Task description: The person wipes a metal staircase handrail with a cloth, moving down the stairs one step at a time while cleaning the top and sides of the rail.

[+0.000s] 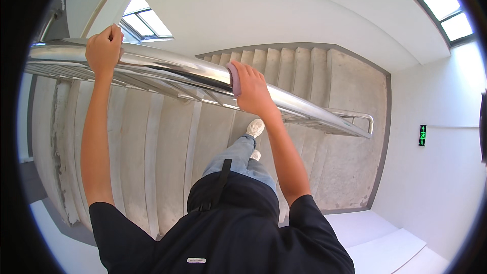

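Note:
A polished stainless-steel handrail (171,59) runs across a stairwell in front of me and slopes down toward the right. My left hand (103,50) is closed around its upper part, knuckles up. Farther down the rail, my right hand (253,89) presses a folded mauve cloth (234,80) against the top of the tube. Only the cloth's edge shows beside the thumb; the rest is hidden under the palm. Below the rail are thin metal balusters (213,97).
I stand on concrete steps (171,140) with my white shoes (255,127) close to the balusters. A landing (346,160) lies to the right, and another flight (285,68) lies beyond the rail. A lit green exit sign (422,135) hangs on the white wall (437,182).

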